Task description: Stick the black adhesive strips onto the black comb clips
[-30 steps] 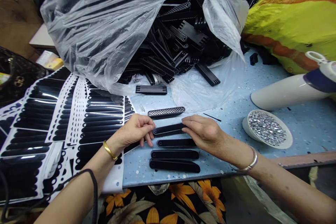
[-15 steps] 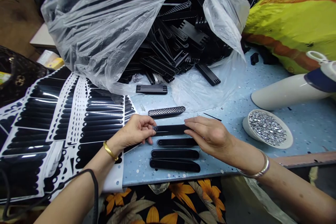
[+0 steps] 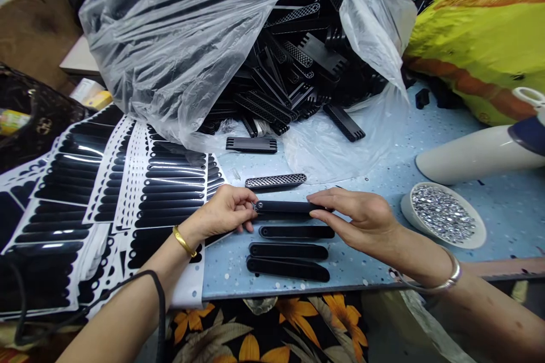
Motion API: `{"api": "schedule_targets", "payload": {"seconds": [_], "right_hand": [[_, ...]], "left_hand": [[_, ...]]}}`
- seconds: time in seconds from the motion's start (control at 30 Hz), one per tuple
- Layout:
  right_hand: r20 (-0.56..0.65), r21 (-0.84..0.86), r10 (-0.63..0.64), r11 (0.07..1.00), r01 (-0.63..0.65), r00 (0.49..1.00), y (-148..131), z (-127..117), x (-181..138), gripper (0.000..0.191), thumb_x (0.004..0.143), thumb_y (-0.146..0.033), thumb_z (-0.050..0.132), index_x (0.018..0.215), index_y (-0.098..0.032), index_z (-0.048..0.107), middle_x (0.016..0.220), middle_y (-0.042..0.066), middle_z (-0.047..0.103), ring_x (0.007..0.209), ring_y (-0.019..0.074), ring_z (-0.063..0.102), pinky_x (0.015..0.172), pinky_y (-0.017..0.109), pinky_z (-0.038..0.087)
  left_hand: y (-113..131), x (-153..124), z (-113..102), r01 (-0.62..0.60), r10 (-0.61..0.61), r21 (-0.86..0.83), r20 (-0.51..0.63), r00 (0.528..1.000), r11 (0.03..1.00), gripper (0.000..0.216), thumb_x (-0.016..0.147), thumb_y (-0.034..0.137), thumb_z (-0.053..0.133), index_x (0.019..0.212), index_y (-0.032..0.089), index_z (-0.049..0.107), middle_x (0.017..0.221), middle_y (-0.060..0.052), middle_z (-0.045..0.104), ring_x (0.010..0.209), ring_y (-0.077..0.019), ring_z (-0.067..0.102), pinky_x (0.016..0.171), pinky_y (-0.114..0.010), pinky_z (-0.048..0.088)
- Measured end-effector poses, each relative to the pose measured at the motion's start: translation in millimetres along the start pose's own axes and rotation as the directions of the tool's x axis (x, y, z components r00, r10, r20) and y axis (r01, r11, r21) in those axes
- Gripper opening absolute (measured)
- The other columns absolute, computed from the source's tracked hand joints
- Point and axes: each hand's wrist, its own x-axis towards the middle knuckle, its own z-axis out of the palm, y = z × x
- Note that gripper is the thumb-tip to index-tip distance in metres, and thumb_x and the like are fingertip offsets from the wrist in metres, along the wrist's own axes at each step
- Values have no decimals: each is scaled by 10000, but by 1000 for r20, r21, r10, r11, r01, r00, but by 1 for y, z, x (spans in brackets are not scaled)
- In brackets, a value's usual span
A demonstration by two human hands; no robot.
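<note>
Between left hand (image 3: 230,210) and right hand (image 3: 361,216), black bar (image 3: 283,207), one end pinched by each. Aligning step, seemingly; next move calls for both ends held level.

Left hand (image 3: 232,211) curled, thumb and forefinger pinching. Right hand (image 3: 361,218) flatter, fingers extended leftward, thumb on near side. Left forearm (image 3: 131,300) enters near left, right forearm (image 3: 496,309) near right.

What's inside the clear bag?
Through the opening of the bag, a jumbled heap of black pieces shows, some lattice-faced. Those on top cover whatever lies deeper; creased plastic blurs the left side.
</note>
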Motion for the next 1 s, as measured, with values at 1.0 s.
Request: {"api": "schedule_targets", "payload": {"seconds": [1.0], "right_hand": [[98, -8, 45, 999, -45, 994, 4, 6, -3, 98, 942, -201, 558, 945, -188, 656, 842, 54, 713, 740, 185, 683, 690, 308, 571]], "left_hand": [[1, -1, -1, 22, -22, -24, -16, 1000, 999, 169, 729, 154, 702, 877, 94, 647, 522, -4, 657, 502, -146, 681, 431, -174, 513]]}}
